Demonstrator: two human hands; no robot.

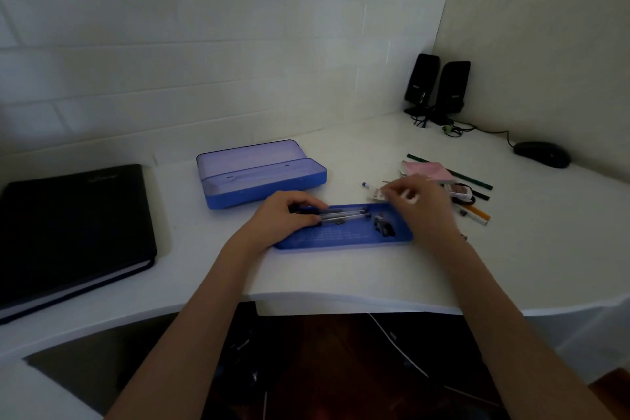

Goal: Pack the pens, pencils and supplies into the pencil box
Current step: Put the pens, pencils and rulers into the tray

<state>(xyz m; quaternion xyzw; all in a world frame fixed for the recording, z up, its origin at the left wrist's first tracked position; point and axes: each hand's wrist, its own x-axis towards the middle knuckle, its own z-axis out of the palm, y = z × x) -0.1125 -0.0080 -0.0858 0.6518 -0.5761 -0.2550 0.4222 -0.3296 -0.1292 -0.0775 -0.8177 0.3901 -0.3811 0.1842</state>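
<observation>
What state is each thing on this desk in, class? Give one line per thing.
Pencil box: open, lid up, nothing visible inside.
Blue tray: out of the box, flat on the desk, holding pens and small dark items.
Pens: lying in the tray, held by the left hand.
Right hand: reaching into the loose supplies.
Notebook: closed.
Green pencil: unpacked, on the desk.

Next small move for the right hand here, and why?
Probably close the right hand on the small white item under its fingertips and bring it into the blue tray. The left hand already steadies pens there; loose pencils remain outside.
</observation>
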